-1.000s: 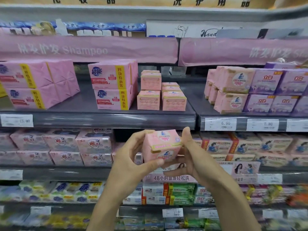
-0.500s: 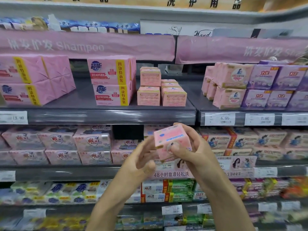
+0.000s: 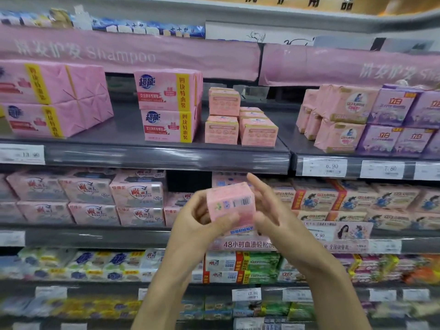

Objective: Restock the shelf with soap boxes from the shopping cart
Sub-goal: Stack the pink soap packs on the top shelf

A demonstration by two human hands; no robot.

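Observation:
A pink soap box (image 3: 229,203) is held in mid-air in front of the second shelf, its barcode side turned toward me. My left hand (image 3: 197,225) grips it from the left and below, thumb across its lower front. My right hand (image 3: 269,210) is beside the box on the right with its fingers spread and straight, at most brushing the box's right side. On the upper dark shelf (image 3: 166,156) stands a small group of matching pink soap boxes (image 3: 238,120), stacked two high on the left. The shopping cart is out of view.
Large pink multi-packs (image 3: 169,108) stand left of the small boxes, more pink packs (image 3: 47,98) at far left. Pink and purple packs (image 3: 371,117) fill the right shelf section. Lower shelves are packed with soap bars. Bare shelf surface shows around the small boxes.
The box has been turned so its barcode side faces me. It passed from my right hand's grip to my left hand, and my right fingers have opened away from it.

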